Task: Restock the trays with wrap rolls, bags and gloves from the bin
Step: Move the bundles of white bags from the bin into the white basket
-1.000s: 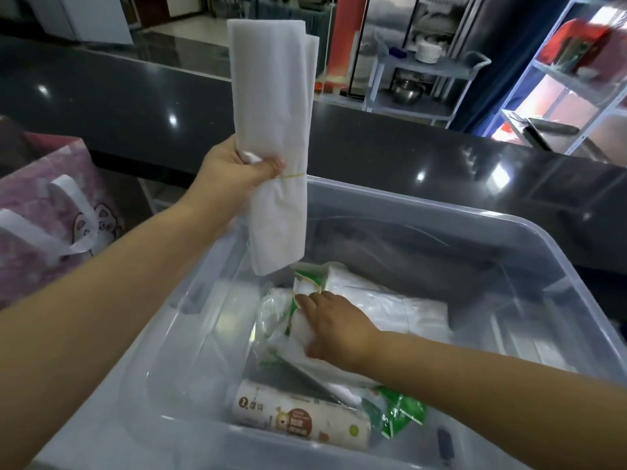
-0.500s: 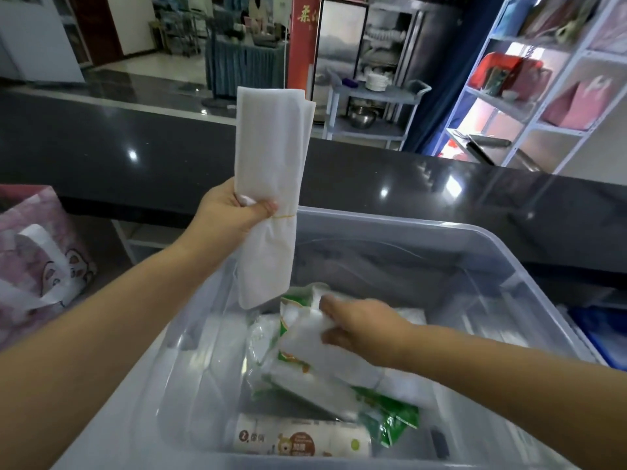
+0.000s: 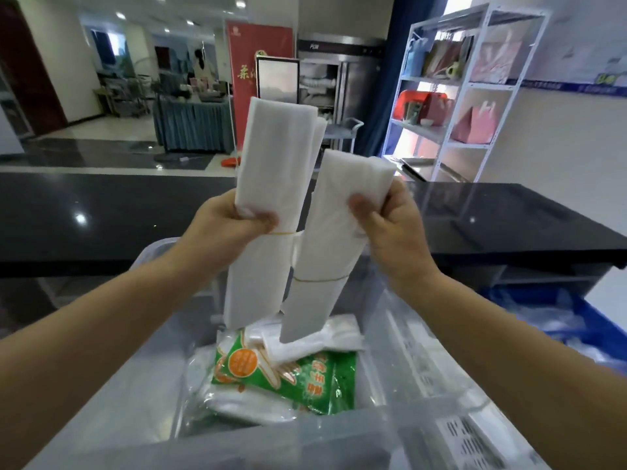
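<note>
My left hand (image 3: 225, 223) grips a folded white bag bundle (image 3: 271, 171) tied with a rubber band, held upright over the clear plastic bin (image 3: 390, 432). My right hand (image 3: 390, 225) grips a second white bag bundle (image 3: 330, 239), also banded, just to the right of the first and touching it. Both bundles hang above the bin's contents. Inside the bin lies a green printed packet (image 3: 288, 378) on top of more white and clear bag packs (image 3: 319, 337).
A long black counter (image 3: 101, 212) runs behind the bin. A blue crate (image 3: 576, 320) with clear plastic stands at the right. A white shelf rack (image 3: 468, 93) with bags stands beyond the counter on the right.
My right hand has lifted a second white bag bundle out of the bin, up beside the one in my left hand. The view has tilted upward; the wrap roll at the bin's front is out of sight.
</note>
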Demonstrator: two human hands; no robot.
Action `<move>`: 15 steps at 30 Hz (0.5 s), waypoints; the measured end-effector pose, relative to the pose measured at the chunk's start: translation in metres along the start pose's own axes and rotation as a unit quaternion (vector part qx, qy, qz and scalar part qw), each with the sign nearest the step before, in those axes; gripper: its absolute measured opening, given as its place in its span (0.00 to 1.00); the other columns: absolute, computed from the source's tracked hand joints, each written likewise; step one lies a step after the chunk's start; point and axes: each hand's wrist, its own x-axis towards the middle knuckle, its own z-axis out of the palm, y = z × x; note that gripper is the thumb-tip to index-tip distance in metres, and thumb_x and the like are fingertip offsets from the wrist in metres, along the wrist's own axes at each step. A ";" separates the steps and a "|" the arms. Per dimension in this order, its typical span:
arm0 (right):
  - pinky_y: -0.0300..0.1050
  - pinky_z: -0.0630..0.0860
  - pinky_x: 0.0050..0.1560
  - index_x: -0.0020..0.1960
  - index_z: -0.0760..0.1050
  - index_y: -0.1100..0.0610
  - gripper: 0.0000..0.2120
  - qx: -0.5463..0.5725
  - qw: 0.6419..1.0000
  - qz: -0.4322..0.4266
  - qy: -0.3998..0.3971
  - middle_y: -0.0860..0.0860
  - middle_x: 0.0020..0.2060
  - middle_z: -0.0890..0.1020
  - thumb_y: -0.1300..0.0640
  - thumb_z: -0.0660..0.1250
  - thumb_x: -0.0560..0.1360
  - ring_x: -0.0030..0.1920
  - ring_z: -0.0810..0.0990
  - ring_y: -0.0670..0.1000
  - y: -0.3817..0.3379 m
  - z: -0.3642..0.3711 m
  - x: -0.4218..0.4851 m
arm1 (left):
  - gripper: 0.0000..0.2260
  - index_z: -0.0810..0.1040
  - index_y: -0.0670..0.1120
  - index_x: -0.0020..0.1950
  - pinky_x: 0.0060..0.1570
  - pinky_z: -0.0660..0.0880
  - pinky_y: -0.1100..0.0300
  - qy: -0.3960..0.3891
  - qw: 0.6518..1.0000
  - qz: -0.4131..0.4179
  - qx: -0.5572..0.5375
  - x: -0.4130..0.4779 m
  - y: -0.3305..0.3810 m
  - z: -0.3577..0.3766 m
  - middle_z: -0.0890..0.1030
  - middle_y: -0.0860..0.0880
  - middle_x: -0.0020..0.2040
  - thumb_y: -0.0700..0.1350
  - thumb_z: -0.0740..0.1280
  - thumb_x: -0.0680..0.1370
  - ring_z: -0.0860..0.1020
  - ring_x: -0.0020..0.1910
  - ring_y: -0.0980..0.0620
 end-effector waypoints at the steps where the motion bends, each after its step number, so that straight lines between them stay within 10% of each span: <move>1: 0.48 0.80 0.46 0.51 0.69 0.56 0.07 0.019 1.000 -0.011 0.017 0.56 0.45 0.77 0.60 0.66 0.76 0.44 0.78 0.49 -0.011 -0.015 0.002 | 0.06 0.82 0.53 0.43 0.40 0.78 0.56 0.003 1.000 0.006 -0.008 0.000 0.011 0.018 0.84 0.54 0.39 0.42 0.73 0.71 0.82 0.40 0.53; 10: 0.49 0.79 0.39 0.46 0.67 0.57 0.06 0.044 0.975 -0.133 0.171 0.55 0.39 0.75 0.58 0.64 0.77 0.39 0.75 0.52 -0.106 -0.191 0.019 | 0.09 0.79 0.49 0.51 0.44 0.81 0.54 -0.019 0.991 0.091 -0.094 -0.012 0.140 0.209 0.83 0.51 0.45 0.44 0.72 0.72 0.83 0.45 0.53; 15: 0.54 0.80 0.43 0.46 0.68 0.56 0.07 0.042 0.975 -0.057 0.212 0.52 0.39 0.77 0.55 0.65 0.76 0.39 0.77 0.51 -0.095 -0.280 0.012 | 0.06 0.80 0.46 0.46 0.43 0.81 0.58 -0.026 0.988 0.062 -0.136 -0.028 0.163 0.311 0.84 0.52 0.39 0.36 0.70 0.72 0.83 0.40 0.55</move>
